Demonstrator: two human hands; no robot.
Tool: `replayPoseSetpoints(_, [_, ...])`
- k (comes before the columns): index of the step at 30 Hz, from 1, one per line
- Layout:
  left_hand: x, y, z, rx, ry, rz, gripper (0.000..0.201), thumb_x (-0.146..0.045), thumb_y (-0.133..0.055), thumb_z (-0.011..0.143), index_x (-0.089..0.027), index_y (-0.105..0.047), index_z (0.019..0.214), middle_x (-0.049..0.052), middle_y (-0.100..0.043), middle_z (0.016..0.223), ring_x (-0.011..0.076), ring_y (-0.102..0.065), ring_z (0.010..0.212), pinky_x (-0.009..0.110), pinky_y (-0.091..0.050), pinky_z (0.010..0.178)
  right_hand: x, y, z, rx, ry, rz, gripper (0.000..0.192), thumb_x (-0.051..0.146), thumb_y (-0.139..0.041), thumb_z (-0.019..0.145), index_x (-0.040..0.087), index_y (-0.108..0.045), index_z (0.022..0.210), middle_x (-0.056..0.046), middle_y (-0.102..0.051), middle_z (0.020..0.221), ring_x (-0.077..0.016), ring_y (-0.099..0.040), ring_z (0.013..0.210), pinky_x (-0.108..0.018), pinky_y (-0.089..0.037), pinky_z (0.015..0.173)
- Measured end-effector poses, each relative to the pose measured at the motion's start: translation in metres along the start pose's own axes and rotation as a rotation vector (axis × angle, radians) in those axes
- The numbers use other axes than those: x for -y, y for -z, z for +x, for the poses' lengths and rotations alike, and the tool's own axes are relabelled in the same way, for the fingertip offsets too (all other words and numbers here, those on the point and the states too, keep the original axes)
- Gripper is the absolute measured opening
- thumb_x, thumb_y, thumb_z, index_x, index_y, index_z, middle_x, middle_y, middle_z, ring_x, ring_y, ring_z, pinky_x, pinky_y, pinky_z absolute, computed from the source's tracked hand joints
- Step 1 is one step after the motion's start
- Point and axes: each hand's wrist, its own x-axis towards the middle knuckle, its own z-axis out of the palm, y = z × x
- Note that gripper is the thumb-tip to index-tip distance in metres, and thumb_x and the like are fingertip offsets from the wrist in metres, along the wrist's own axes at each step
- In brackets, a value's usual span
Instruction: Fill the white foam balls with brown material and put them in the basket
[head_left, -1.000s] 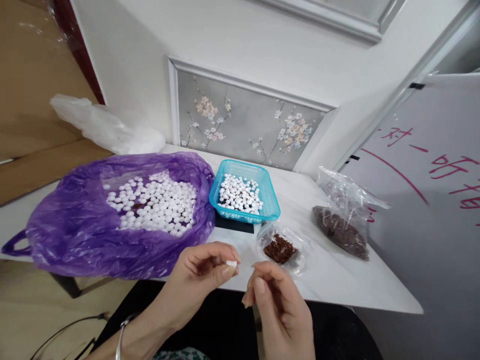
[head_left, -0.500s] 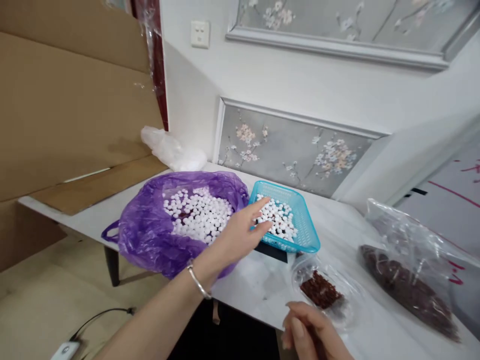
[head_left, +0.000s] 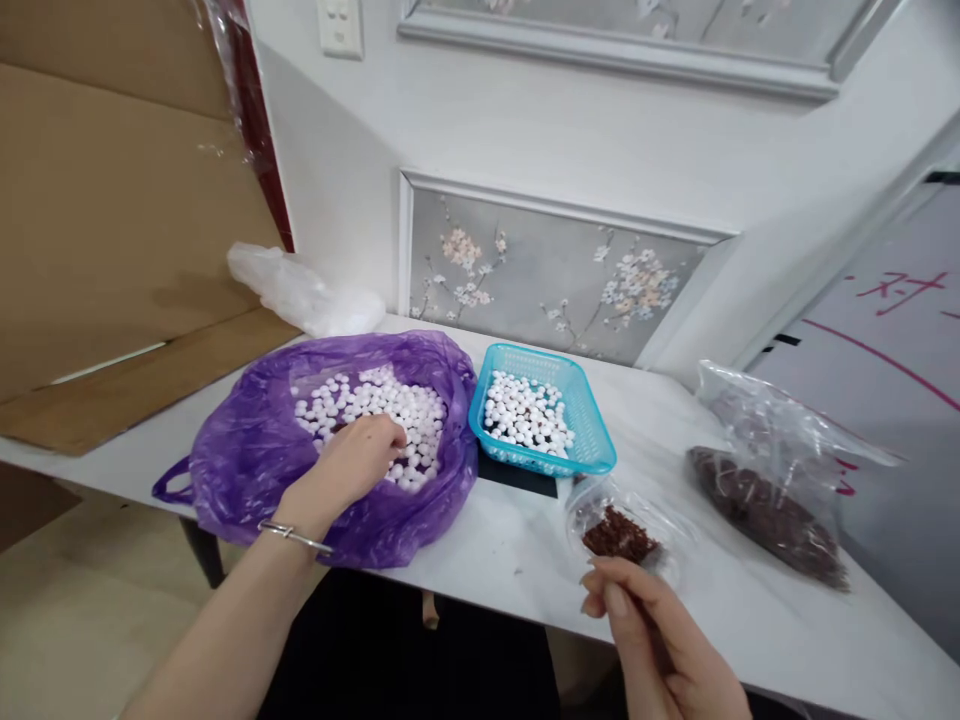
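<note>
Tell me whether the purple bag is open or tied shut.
Open: the purple bag gapes at the top, white beads show inside, and the left hand reaches in.

A purple bag (head_left: 247, 460) held white beads (head_left: 375, 405). A turquoise mesh basket (head_left: 592, 440) held more white beads. Clear bags (head_left: 765, 440) showed dark reddish-brown bits. The surface (head_left: 510, 550) was white; a grey wall panel (head_left: 540, 280) bore pale blossoms.

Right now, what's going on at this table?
A person sits at a white table. Their left hand is down inside a purple plastic bag full of small white round pieces, fingers among them. The right hand is held near the table edge, loosely curled, beside a small clear bag of dark reddish bits. A blue basket beside the purple bag holds more white pieces.
</note>
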Motion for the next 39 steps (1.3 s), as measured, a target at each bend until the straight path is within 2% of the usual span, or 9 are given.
replayPoseSetpoints(5, [0.005,-0.005,0.003,0.001,-0.014,0.003,0.032,-0.015,-0.05,0.079,-0.02,-0.078,0.093,0.014,-0.078,0.095,0.0338,-0.071,0.091,0.039,-0.05,0.077,-0.008,0.025,0.037,-0.038,0.185,-0.432,0.024,0.036,-0.049,0.094,0.022,-0.068,0.1,-0.005,-0.076,0.093,-0.019,-0.072,0.08,-0.025,-0.054,0.073])
replayPoseSetpoints(7, [0.006,-0.005,0.004,-0.015,-0.026,-0.01,0.032,-0.016,-0.049,0.079,-0.019,-0.078,0.093,0.015,-0.078,0.092,0.0364,-0.071,0.089,0.042,-0.051,0.076,-0.012,0.026,0.053,0.067,0.217,-0.712,0.029,0.029,-0.043,0.096,0.02,-0.069,0.103,-0.009,-0.075,0.104,-0.0229,-0.071,0.088,-0.031,-0.053,0.076])
replayPoseSetpoints(11, [-0.003,0.003,-0.001,-0.113,-0.034,-0.056,0.036,-0.023,-0.047,0.085,-0.015,-0.075,0.106,0.016,-0.076,0.108,0.0363,-0.07,0.096,0.044,-0.051,0.084,-0.021,0.011,0.075,0.249,0.215,-0.874,0.025,0.015,-0.05,0.09,0.023,-0.073,0.086,-0.006,-0.076,0.093,-0.0261,-0.069,0.087,-0.033,-0.048,0.069])
replayPoseSetpoints(13, [-0.013,0.008,-0.009,-0.205,-0.025,-0.235,0.036,-0.029,-0.05,0.087,-0.016,-0.072,0.112,0.013,-0.075,0.113,0.0311,-0.07,0.099,0.04,-0.052,0.088,-0.024,0.005,0.078,0.302,0.217,-0.908,0.023,0.012,-0.053,0.087,0.022,-0.072,0.078,-0.006,-0.075,0.085,-0.026,-0.068,0.081,-0.032,-0.044,0.065])
replayPoseSetpoints(16, [-0.033,0.016,-0.027,-0.258,-0.045,-0.778,0.031,-0.035,-0.066,0.081,-0.018,-0.073,0.107,0.008,-0.077,0.105,0.0252,-0.072,0.094,0.032,-0.056,0.086,-0.027,0.002,0.078,0.318,0.199,-0.94,0.023,0.013,-0.052,0.087,0.021,-0.069,0.074,-0.007,-0.071,0.078,-0.0255,-0.066,0.071,-0.032,-0.039,0.06])
replayPoseSetpoints(19, [-0.051,0.024,-0.044,-0.193,-0.085,-1.138,0.028,-0.029,-0.077,0.073,-0.02,-0.076,0.1,0.006,-0.078,0.099,0.0223,-0.072,0.09,0.028,-0.057,0.083,-0.029,0.004,0.075,0.309,0.184,-0.937,0.025,0.016,-0.049,0.089,0.021,-0.066,0.072,-0.006,-0.068,0.077,-0.0245,-0.063,0.068,-0.031,-0.035,0.055])
replayPoseSetpoints(26, [-0.062,0.032,-0.059,-0.101,-0.162,-1.402,0.011,-0.017,-0.08,0.073,-0.023,-0.082,0.082,0.005,-0.076,0.102,0.018,-0.068,0.101,0.017,-0.054,0.083,-0.034,0.009,0.073,0.206,0.21,-0.849,0.031,0.025,-0.039,0.094,0.022,-0.067,0.081,-0.007,-0.065,0.089,-0.0195,-0.061,0.065,-0.029,-0.038,0.052])
replayPoseSetpoints(32, [-0.068,0.022,-0.062,0.155,-0.004,-1.872,0.015,-0.018,-0.084,0.07,-0.019,-0.08,0.085,0.001,-0.076,0.081,0.0078,-0.07,0.073,0.009,-0.056,0.069,-0.041,0.012,0.077,0.112,0.245,-0.731,0.03,0.033,-0.044,0.092,0.022,-0.07,0.082,-0.011,-0.067,0.095,-0.022,-0.064,0.072,-0.031,-0.044,0.054])
replayPoseSetpoints(39, [-0.075,0.011,-0.063,0.33,0.08,-2.179,0.018,-0.016,-0.078,0.079,-0.018,-0.077,0.096,0.0,-0.073,0.082,0.0074,-0.07,0.07,0.012,-0.059,0.068,-0.03,0.015,0.068,0.043,0.183,-0.605,0.03,0.037,-0.041,0.091,0.02,-0.066,0.086,-0.007,-0.07,0.077,-0.0203,-0.066,0.06,-0.032,-0.051,0.059])
